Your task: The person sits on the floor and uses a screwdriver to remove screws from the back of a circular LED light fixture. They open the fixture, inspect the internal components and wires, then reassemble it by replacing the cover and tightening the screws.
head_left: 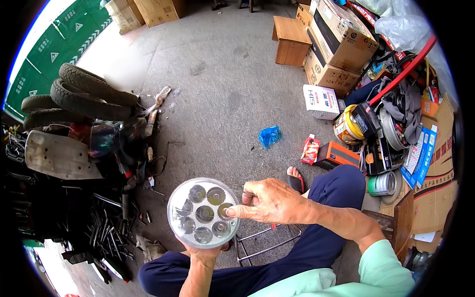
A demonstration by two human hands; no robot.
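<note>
1. Left hand (202, 249) cups a round lamp (204, 214) from beneath, palm up; its fingers are mostly hidden behind, so how firmly they grip cannot be told.
2. Right hand (277, 200), at the centre-right of the lamp, has its thumb stretched over the clear face and its other fingers loosely curled. It does not appear to be pinching the rim; whether the curled fingers hide something small cannot be told.
3. Slipping looks like the main risk: the weight seems to rest on one hand, and a push from the thumb near the right edge could tip the smooth rim sideways.
4. A drop could crack the face, as a tubular metal frame (239, 252) stands at the lower centre and the hard grey floor (213, 123) spreads around it.
5. Smudges or scratches are a lesser worry, caused by a gritty thumb rubbing the clear cover.
6. Relative to the hands, the lamp sits just below the frame's centre, directly above the left hand and left of the right hand, its face turned up.
</note>
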